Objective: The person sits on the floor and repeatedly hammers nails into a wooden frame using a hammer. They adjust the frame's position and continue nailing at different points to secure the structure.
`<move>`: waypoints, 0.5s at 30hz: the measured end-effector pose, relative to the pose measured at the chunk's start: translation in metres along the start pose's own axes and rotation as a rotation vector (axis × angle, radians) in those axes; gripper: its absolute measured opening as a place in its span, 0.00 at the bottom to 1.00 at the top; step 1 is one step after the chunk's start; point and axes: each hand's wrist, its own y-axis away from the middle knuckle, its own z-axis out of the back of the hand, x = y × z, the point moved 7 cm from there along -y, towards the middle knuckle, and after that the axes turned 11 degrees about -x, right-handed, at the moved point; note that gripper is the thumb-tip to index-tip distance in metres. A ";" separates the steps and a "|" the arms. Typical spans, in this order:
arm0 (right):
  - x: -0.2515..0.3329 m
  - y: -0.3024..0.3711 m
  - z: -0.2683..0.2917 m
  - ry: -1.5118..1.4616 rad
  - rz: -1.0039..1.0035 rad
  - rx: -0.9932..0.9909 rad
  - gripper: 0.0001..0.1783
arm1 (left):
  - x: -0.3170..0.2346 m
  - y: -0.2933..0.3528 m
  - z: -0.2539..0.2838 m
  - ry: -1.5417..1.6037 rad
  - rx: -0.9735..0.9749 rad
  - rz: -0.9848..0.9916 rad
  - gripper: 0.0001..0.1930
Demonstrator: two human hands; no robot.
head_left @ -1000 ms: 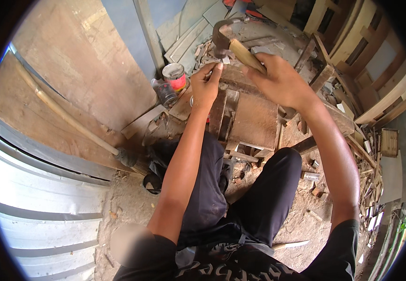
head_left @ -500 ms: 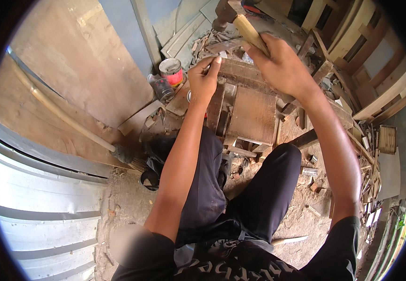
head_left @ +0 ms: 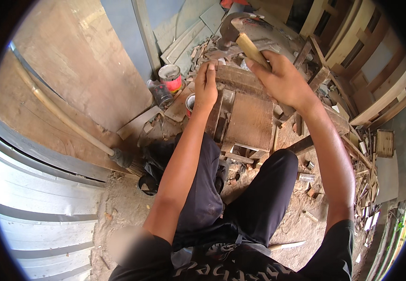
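Head view: hammer [head_left: 246,44] in grip of R hand [head_left: 287,79], long axis diag., head end up-left; L hand [head_left: 206,86] grip unclear.

I see a hammer [head_left: 246,43] of dull metal and smooth wood near the rough, matt wooden bench [head_left: 249,122]. Far left of the bench, I make out glossy metal sheeting [head_left: 39,194].

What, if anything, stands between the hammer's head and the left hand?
Nothing visible does. The right hand grips the hammer, and its head appears above the left hand in the picture. The pale scraps seen near that gap seem to lie in the background, though one view cannot settle depth.
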 end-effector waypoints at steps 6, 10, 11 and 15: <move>0.002 0.005 -0.010 -0.028 -0.057 0.070 0.24 | -0.005 0.004 0.002 -0.221 -0.022 -0.040 0.20; 0.003 0.006 -0.013 0.020 -0.050 0.108 0.24 | -0.002 0.004 -0.001 -0.239 -0.108 -0.074 0.20; 0.003 0.007 -0.013 0.041 -0.055 0.128 0.24 | -0.002 0.004 -0.002 -0.252 -0.122 -0.076 0.19; 0.002 0.007 -0.016 0.051 0.013 0.105 0.23 | -0.004 0.002 -0.005 -0.241 -0.144 -0.115 0.19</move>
